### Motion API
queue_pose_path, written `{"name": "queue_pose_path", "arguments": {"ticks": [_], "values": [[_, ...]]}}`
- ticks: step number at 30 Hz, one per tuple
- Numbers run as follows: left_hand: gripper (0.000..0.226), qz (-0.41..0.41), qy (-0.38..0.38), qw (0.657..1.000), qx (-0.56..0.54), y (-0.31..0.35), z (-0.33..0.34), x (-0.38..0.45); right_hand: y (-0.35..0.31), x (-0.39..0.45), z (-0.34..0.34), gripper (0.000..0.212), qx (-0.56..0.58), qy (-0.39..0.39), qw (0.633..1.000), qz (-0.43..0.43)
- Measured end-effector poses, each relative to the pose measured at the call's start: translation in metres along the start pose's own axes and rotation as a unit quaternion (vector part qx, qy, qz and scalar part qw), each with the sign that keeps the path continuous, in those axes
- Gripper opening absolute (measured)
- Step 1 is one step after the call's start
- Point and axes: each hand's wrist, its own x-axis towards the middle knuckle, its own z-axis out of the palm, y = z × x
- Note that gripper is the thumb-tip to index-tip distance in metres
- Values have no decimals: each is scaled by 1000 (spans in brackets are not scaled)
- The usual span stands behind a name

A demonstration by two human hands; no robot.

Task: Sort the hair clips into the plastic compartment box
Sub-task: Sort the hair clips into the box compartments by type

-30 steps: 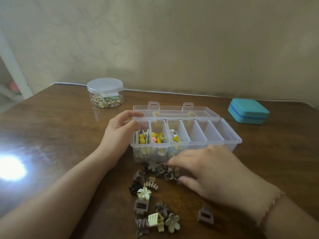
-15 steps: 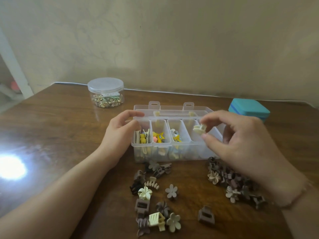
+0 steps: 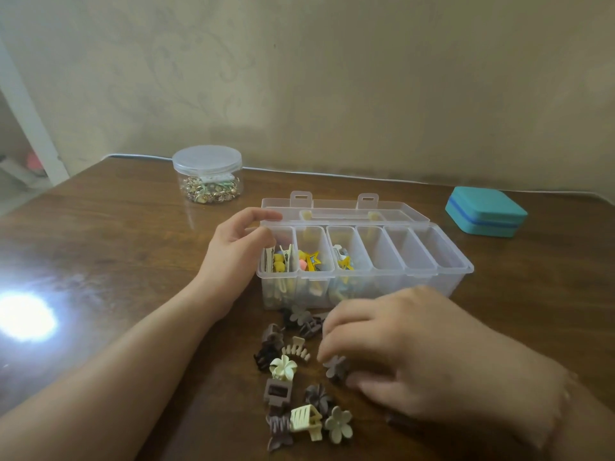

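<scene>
At the far left of the desk [image 3: 100,227] a bright patch of glare sits on the wood. Further back stands a round clear jar [image 3: 208,174] with its lid on, holding small gold and green trinkets. The left hand [image 3: 233,257] grips the left end of the plastic compartment box [image 3: 449,261], thumb and fingers curled round its corner. The box lies open, its lid tipped back flat behind it; the three leftmost compartments hold colourful clips, mostly yellow. In front of the box lies a loose scatter of hair clips [image 3: 293,377], brown, mauve and cream, on the desk. The right hand [image 3: 416,354] is down among them, its fingers pinching a mauve flower clip [image 3: 336,367] that touches the desk. Far right, near the wall, sits a closed teal case [image 3: 486,211].
</scene>
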Motion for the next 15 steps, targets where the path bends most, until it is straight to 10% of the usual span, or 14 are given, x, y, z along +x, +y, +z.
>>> {"name": "queue_pose_path", "arguments": {"ticks": [5,11,15], "values": [[35,-1,9,1000,5,2,1,-1,3,3,6,14,2,27,999,-23],[33,0,-2,1000,1,1,0,0,24,-9,-14,10,120,321,932,115],[40,0,-10,1000,0,1,0,-1,40,-4,-2,11,49,303,925,223]]}}
